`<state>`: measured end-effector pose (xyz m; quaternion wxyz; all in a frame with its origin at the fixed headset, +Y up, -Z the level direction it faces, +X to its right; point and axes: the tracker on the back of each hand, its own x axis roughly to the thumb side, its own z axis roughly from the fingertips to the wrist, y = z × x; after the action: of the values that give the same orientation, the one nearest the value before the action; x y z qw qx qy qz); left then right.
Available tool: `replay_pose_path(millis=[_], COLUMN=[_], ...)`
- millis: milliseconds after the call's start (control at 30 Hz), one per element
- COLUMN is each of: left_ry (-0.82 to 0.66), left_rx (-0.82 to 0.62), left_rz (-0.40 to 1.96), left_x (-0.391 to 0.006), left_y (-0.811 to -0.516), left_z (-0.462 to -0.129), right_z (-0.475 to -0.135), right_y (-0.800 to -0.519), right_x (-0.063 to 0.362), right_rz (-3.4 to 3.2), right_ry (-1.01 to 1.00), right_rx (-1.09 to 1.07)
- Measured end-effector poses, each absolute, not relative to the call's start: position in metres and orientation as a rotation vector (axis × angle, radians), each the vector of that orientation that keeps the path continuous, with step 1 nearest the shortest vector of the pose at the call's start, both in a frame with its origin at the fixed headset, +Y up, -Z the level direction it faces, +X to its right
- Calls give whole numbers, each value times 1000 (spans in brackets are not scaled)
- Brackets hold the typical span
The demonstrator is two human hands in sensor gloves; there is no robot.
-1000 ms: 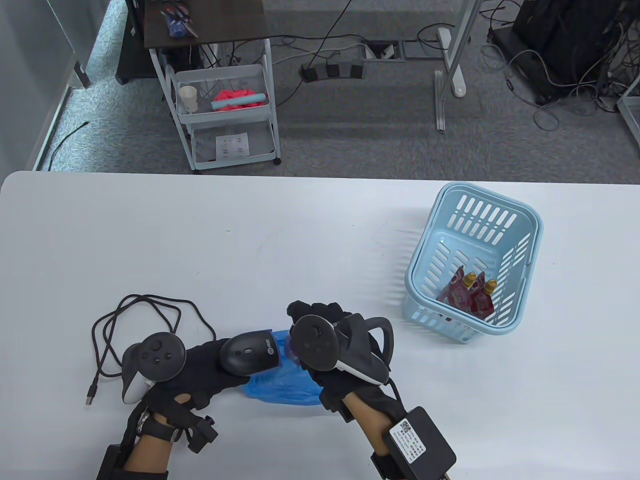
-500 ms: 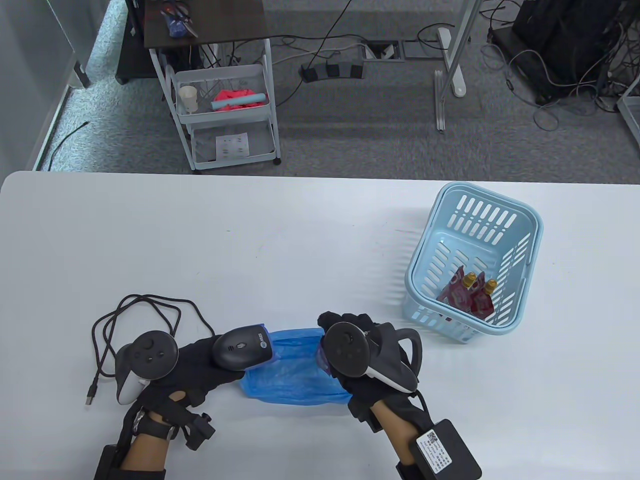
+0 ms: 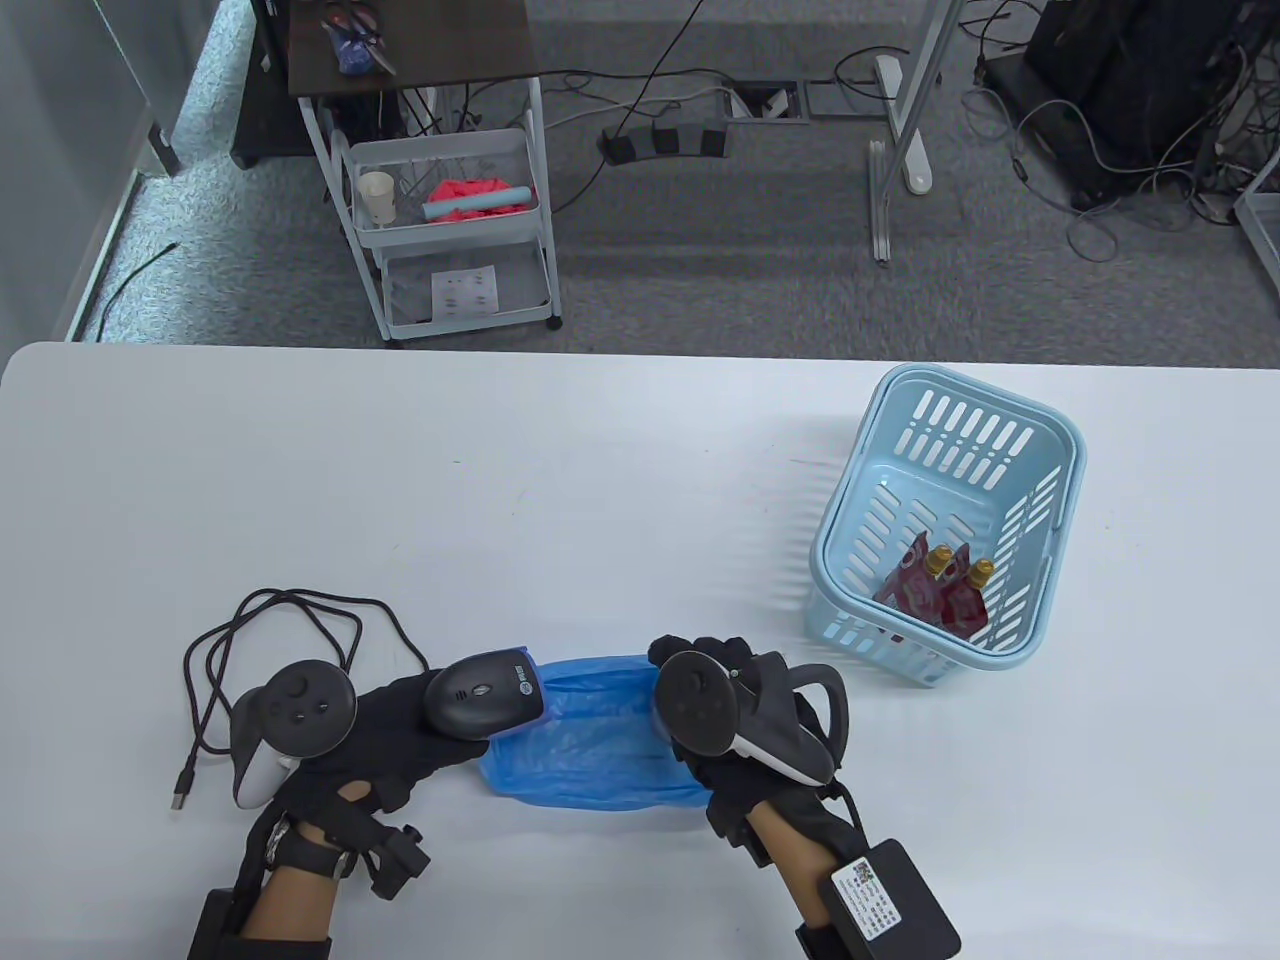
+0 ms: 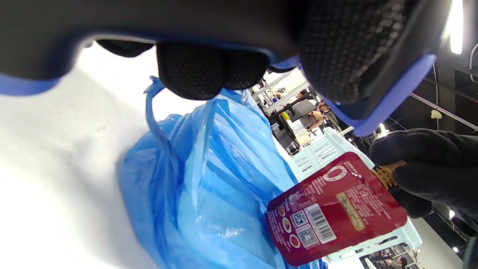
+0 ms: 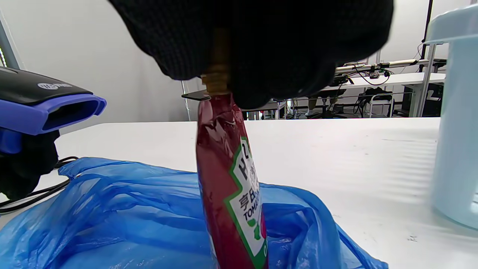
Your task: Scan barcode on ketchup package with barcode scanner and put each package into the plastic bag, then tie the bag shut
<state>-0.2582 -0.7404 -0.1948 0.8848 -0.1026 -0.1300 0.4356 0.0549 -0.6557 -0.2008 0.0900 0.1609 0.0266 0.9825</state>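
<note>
My left hand (image 3: 400, 735) grips the black barcode scanner (image 3: 485, 694), its blue-rimmed window (image 5: 56, 112) facing right toward the package. My right hand (image 3: 720, 700) pinches a red ketchup package (image 4: 336, 209) by its gold spout (image 4: 384, 175); the pouch (image 5: 233, 186) hangs upright over the right end of the blue plastic bag (image 3: 590, 740). The package's barcode (image 4: 319, 224) faces the scanner. The bag (image 4: 209, 186) lies flat on the white table between both hands. Two more ketchup packages (image 3: 940, 595) stand in the light blue basket (image 3: 1060, 480).
The scanner's black cable (image 3: 260, 640) loops on the table (image 3: 500, 480) left of my left hand. The basket (image 5: 455, 123) stands close on the right of my right hand. Beyond the table's far edge are a white trolley (image 3: 450, 230) and floor cables.
My right hand has moved right with the ketchup package, from beside the scanner's nose to the bag's right end, uncovering the bag. My left hand with the scanner shifted slightly left.
</note>
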Motion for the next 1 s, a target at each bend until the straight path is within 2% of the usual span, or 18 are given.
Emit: replay_pose_path(millis=[333, 733, 1000], left_ry=[-269, -272, -272], left_rx=[-215, -217, -216], left_rz=[906, 910, 911], left_x=[-258, -257, -257], left_y=[-741, -741, -741], left_z=[-195, -196, -195], right_z=[-201, -203, -205], right_y=[-662, -659, -651], right_x=[53, 52, 55], right_rz=[2934, 2943, 2912], right_ry=[84, 189, 184], right_rx=[494, 487, 479])
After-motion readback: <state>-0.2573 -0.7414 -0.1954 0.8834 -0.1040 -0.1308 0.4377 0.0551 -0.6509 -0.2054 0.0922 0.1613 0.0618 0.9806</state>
